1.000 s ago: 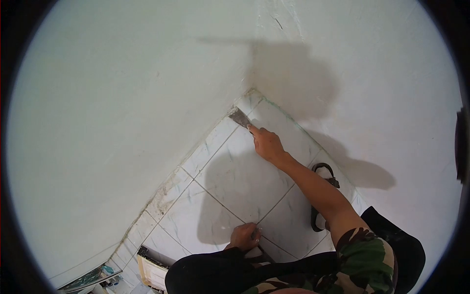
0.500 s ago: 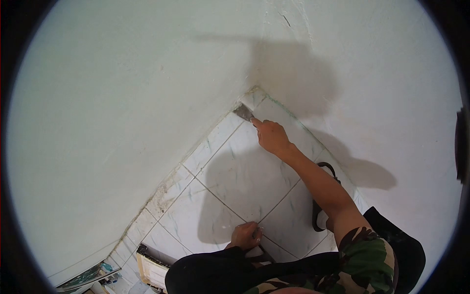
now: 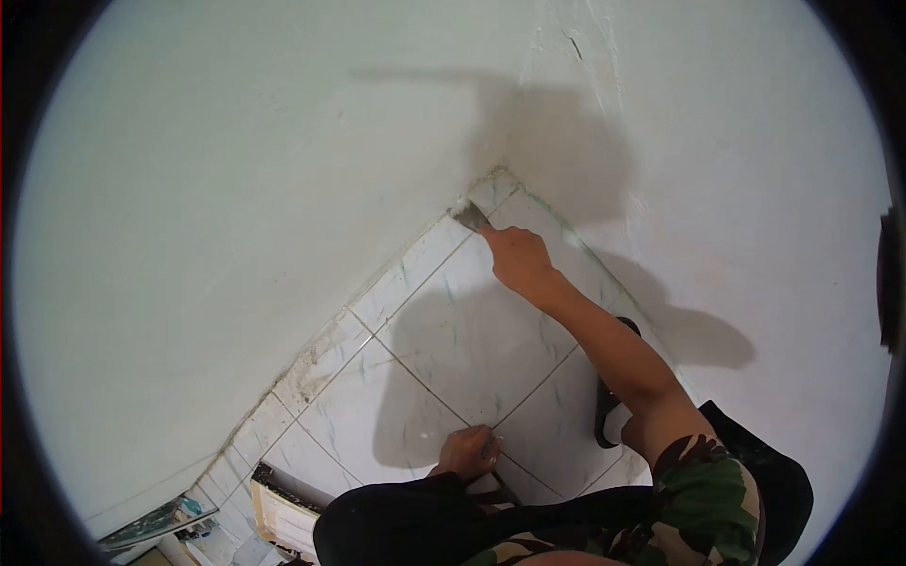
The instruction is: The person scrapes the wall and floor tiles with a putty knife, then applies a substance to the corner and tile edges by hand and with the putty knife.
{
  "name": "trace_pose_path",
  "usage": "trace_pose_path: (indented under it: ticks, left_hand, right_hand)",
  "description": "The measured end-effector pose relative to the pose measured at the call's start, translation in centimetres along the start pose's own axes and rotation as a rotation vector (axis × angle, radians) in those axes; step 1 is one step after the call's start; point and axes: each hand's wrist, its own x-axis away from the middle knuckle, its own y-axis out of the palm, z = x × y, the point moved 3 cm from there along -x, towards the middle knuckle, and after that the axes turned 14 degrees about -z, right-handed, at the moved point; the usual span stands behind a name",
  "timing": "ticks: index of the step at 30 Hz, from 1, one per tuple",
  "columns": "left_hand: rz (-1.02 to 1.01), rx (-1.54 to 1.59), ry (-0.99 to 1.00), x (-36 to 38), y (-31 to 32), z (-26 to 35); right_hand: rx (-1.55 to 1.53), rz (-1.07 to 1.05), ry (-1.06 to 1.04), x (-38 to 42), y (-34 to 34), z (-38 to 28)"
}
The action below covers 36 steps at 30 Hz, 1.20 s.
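My right hand (image 3: 521, 257) is closed round the handle of a scraper (image 3: 471, 217), its flat metal blade touching the tiled floor (image 3: 462, 349) at the foot of the left wall, close to the corner. White residue shows by the blade's edge. Low in the view, my left hand (image 3: 469, 451) is closed above the tiles, beside my dark-clothed knee; whether anything is inside its fingers is too small to make out.
Two pale walls (image 3: 189, 208) meet at the corner. A framed box-like object (image 3: 283, 517) lies at the lower left, near a glossy panel (image 3: 160, 528) and clutter. A dark sandal (image 3: 609, 406) shows under my right arm.
The view has shifted slightly. My right hand has turned a little with the scraper, and its blade is tilted differently against the wall's base. My left hand stays in place.
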Motion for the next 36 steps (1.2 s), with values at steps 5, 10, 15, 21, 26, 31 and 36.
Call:
trace_pose_path:
  ticks: [5, 10, 15, 21, 26, 31, 36]
  left_hand:
    - [0.025, 0.025, 0.044, 0.4, 0.4, -0.7]
    - [0.028, 0.012, 0.034, 0.2, 0.2, -0.8]
    - [0.018, 0.014, 0.029, 0.3, 0.0, -0.5]
    - [0.053, 0.035, 0.067, 0.6, 0.0, -0.8]
    - [0.022, 0.041, 0.028, 0.7, -0.4, -0.2]
    - [0.006, 0.024, 0.028, 0.4, -0.3, -0.6]
    - [0.057, 0.049, 0.048, 0.7, -0.1, -0.8]
  right_hand:
    - [0.026, -0.005, -0.035, -0.5, -0.9, -1.9]
    - [0.058, -0.103, -0.004, -0.2, -1.7, -3.6]
    - [0.005, -0.009, -0.004, -0.2, 1.0, -3.7]
    - [-0.152, -0.091, -0.126, 2.8, -2.7, -2.6]
    - [-0.044, 0.156, 0.249, -1.9, -0.5, 1.8]
    - [-0.112, 0.025, 0.068, 1.5, 5.8, -4.6]
    - [-0.197, -0.266, -0.174, 6.1, 2.1, -9.2]
